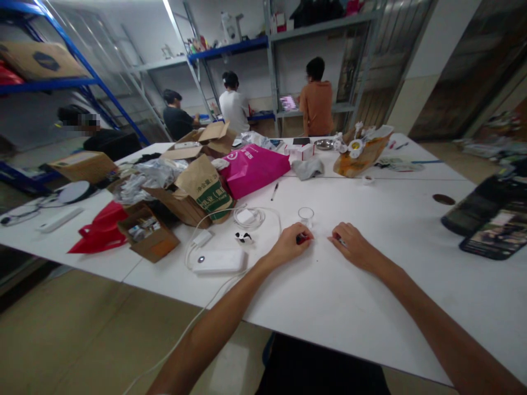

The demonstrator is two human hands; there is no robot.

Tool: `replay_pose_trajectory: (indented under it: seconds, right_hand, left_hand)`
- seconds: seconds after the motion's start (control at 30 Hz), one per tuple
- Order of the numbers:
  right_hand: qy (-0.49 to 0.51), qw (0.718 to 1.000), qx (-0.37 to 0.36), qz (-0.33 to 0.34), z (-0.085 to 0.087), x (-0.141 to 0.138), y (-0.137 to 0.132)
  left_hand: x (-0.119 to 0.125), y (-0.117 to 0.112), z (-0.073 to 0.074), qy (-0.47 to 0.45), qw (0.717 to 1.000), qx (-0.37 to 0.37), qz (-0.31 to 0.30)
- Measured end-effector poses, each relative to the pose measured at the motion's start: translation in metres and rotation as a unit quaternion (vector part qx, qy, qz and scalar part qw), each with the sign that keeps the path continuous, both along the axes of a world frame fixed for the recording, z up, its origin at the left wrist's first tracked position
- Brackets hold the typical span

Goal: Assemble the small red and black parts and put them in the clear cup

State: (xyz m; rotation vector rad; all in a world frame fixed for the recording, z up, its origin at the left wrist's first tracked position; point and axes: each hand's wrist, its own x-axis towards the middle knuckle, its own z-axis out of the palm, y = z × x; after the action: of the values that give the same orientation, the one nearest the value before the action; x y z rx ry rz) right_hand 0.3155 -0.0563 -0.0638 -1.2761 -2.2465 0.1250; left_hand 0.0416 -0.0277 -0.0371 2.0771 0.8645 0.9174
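My left hand (293, 242) rests low over the white table (304, 291), its fingers curled round a small red and dark thing (303, 239) that they mostly hide. Opposite it, a short gap away, my right hand (349, 244) is closed too. Something small shows faintly between its fingers, too little to name. Just beyond the left hand stands a small clear glass or plastic cup (306, 215). Left of that hand lie a black and white object (244, 237), a white power bank (219, 261) and a coiled white cable with a charger (247, 217).
Boxes, a brown paper bag (205, 188), a magenta bag (257, 169) and a red bag (102, 227) crowd the left. A pen (274, 191) lies ahead. Phones (498, 227) stand at right, near a round table hole (443, 199). Several people are by the shelves.
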Motion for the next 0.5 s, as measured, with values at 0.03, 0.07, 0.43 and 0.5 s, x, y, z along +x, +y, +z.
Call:
replay_pose_trajectory:
  seconds: [0.03,0.07,0.43,0.5]
  right_hand:
    - [0.003,1.0,-0.002,0.0,-0.001,0.001,0.0]
    - [0.004,1.0,-0.003,0.001,-0.001,0.003,0.0]
    - [0.01,1.0,0.003,-0.025,-0.001,0.024,-0.004]
    - [0.012,1.0,0.0,-0.028,-0.001,0.027,-0.004]
  left_hand:
    - [-0.002,0.001,0.001,0.003,1.0,0.001,-0.005]
    - [-0.003,0.002,0.002,0.005,1.0,0.004,-0.009]
    - [0.001,-0.001,-0.003,0.015,1.0,0.017,0.002]
    - [0.004,-0.002,-0.003,0.003,1.0,0.017,0.011]
